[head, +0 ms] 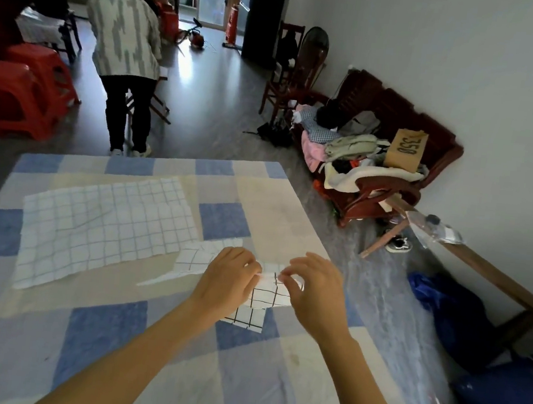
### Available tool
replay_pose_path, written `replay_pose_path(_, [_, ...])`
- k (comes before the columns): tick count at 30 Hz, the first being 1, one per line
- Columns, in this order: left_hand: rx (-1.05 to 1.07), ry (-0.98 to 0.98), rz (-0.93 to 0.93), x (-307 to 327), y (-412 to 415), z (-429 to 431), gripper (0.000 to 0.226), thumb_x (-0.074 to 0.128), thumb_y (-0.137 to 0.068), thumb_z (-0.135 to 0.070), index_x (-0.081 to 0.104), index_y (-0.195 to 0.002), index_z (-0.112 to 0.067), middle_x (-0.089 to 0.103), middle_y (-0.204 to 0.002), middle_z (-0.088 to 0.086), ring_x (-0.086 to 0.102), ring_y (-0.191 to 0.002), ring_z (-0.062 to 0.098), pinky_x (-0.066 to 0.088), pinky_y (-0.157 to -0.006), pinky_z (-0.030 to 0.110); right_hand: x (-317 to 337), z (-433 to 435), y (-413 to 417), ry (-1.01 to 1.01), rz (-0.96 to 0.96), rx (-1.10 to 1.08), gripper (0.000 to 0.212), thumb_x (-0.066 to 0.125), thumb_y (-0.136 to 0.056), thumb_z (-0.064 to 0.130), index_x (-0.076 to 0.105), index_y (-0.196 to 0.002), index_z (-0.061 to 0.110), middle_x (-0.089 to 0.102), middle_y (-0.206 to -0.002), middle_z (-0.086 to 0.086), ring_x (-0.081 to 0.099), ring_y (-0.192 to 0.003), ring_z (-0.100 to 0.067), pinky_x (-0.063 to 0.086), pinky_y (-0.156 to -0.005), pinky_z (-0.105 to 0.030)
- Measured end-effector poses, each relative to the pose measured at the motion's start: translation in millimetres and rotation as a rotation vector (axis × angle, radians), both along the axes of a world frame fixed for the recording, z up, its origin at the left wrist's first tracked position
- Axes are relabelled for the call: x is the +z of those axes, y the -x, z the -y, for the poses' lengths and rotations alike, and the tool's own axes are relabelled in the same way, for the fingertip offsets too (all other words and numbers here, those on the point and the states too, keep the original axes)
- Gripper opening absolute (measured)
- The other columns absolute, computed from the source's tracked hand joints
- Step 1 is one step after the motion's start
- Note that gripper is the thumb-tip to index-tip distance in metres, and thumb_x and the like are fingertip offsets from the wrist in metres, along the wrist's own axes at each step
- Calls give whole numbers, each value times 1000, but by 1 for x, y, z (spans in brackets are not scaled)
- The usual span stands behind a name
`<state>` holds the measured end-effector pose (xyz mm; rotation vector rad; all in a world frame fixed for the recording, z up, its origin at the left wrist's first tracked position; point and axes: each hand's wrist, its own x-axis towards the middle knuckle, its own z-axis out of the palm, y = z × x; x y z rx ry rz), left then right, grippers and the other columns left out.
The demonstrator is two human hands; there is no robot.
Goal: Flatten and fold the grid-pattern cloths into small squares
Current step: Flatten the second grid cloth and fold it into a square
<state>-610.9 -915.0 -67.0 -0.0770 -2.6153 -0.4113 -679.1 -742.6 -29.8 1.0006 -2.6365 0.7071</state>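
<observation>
At the left of the worktop (45, 326), the blue-grid cloth (106, 226) lies spread open but rippled. Its near right corner is just beside the smaller cloth.

Right of it is the black-grid cloth (255, 300), still bunched. One flap trails on the cover toward the blue-grid cloth, and the rest is lifted between the hands. The left hand (226, 283) pinches its upper edge, with fingers (252, 268) curled in against the thumb. The right hand (314, 293) pinches the same edge just beside it, two fingers (286, 275) pressed to the thumb and the others loosely arched.

The two pinches sit close together, so most of the edge hangs unsupported. Pulling it flat from here will likely leave it skewed or creased, and the fold would then come out crooked. The trailing flap may drag across the blue-grid cloth's corner and rumple it further. The work is also near the worktop's right edge, so a sideways tug could send cloth over the side.
</observation>
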Motion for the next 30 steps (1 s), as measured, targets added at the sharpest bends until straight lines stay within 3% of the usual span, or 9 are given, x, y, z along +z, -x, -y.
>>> replay_pose_path(5, [109,-53,42,-9,-16,42,16,81,-69,-8,71,-82,-11,66,-81,3,61,-79,25,52,-76,36,6,-3,14,81,-17,-43,5,74,-81,22,72,-76,21,69,-87,6,60,-89,-16,43,-86,-34])
replay_pose_path(13, [336,-97,25,-11,-57,99,13,80,-72,-6,73,-83,-8,67,-80,5,60,-77,26,43,-74,33,3,-4,37,128,-29,-97,8,76,-79,22,73,-75,17,70,-83,2,62,-83,-17,46,-80,-35])
replay_pose_path(17, [441,-149,-11,-6,-68,120,10,74,-81,-17,74,-84,-8,68,-84,5,60,-82,26,43,-79,36,-5,3,55,83,-3,-105,11,77,-79,25,74,-77,14,71,-84,0,63,-81,-18,48,-79,-36])
replay_pose_path(24, [569,-338,-56,1,-73,139,17,71,-83,-21,73,-93,-7,67,-91,4,57,-87,20,42,-77,31,-6,31,80,0,11,-68,20,78,-77,33,74,-75,14,72,-84,-2,64,-82,-22,46,-76,-33])
replay_pose_path(30, [630,-394,-55,2,-66,164,17,68,-86,-22,72,-94,-7,65,-92,1,57,-89,19,42,-78,29,-26,57,107,-80,48,-4,9,75,-80,21,76,-83,13,73,-91,-7,64,-84,-27,46,-79,-36])
